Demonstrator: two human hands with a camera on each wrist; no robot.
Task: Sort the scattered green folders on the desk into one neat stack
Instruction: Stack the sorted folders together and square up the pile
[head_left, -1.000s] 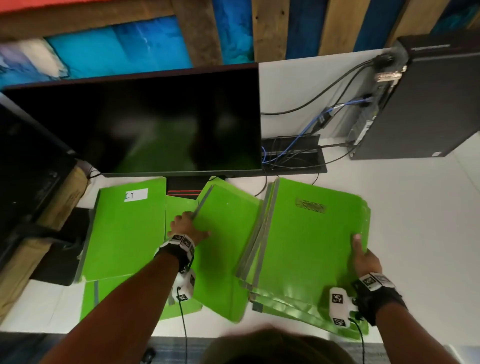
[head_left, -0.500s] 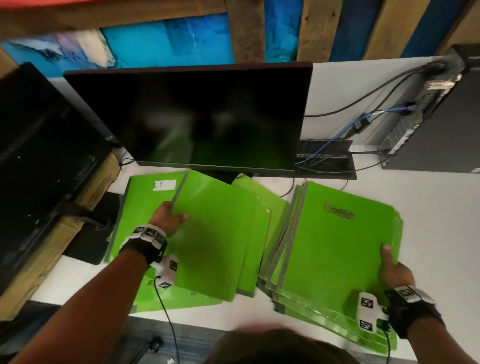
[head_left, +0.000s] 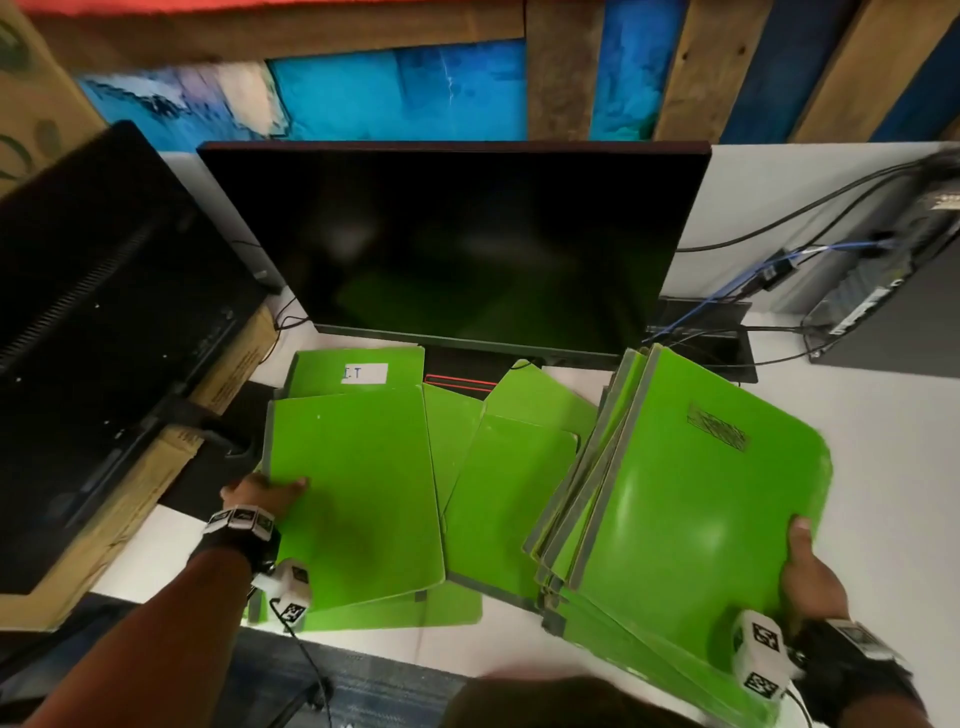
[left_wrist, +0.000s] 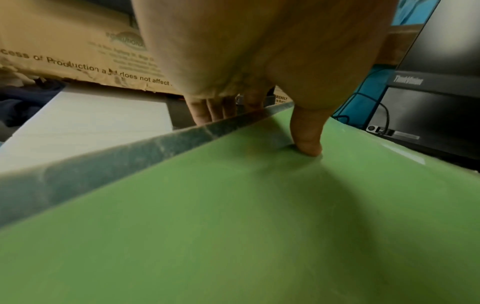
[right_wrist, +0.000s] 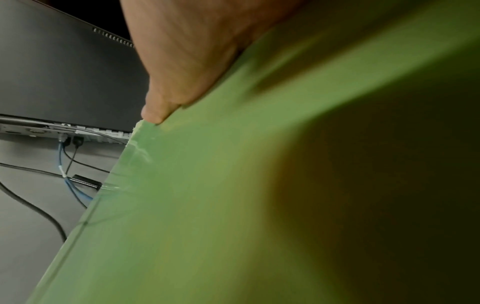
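My left hand (head_left: 265, 491) pinches the left edge of a green folder (head_left: 353, 493), thumb on top (left_wrist: 306, 142) and fingers under the grey spine (left_wrist: 130, 156). This folder lies over a labelled green folder (head_left: 358, 371) and others beneath. More loose green folders (head_left: 509, 467) lie fanned in the middle. On the right sits a thick stack of green folders (head_left: 691, 509), tilted. My right hand (head_left: 805, 566) grips its near right edge, thumb on the top cover (right_wrist: 155, 115), fingers hidden underneath.
A dark monitor (head_left: 457, 244) stands just behind the folders. A black unit on a cardboard box (head_left: 104, 467) crowds the left side. Cables (head_left: 769, 270) and a computer case (head_left: 898, 312) sit at the back right. Bare white desk (head_left: 883, 441) lies right of the stack.
My left hand has carried its folder leftward and laid it flatter over the labelled folder. The right hand keeps its hold on the stack. The head view has swung left.
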